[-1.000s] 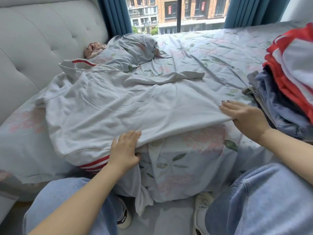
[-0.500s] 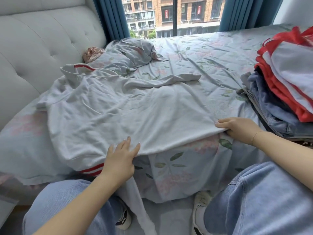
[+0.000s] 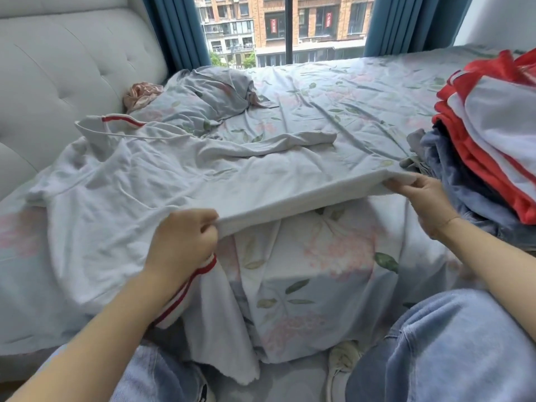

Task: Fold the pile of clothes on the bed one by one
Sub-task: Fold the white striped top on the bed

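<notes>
A white garment with red-striped trim (image 3: 162,181) lies spread across the bed (image 3: 333,111), its collar toward the headboard. My left hand (image 3: 182,242) grips its near edge by the red-striped cuff, fingers curled round the cloth. My right hand (image 3: 420,198) pinches the same edge further right and holds it lifted off the sheet. One sleeve trails over the bed's front. A pile of clothes (image 3: 487,140), red, white and blue, sits at the right, just beyond my right hand.
A padded grey headboard (image 3: 58,68) runs along the left. A pillow (image 3: 203,103) and a pink cloth (image 3: 139,97) lie at the far left of the bed. Blue curtains (image 3: 179,30) frame a window behind. My knees in jeans (image 3: 449,343) are below.
Both hands went from lying flat on the garment's near edge to gripping it. The edge now hangs lifted off the sheet between them.
</notes>
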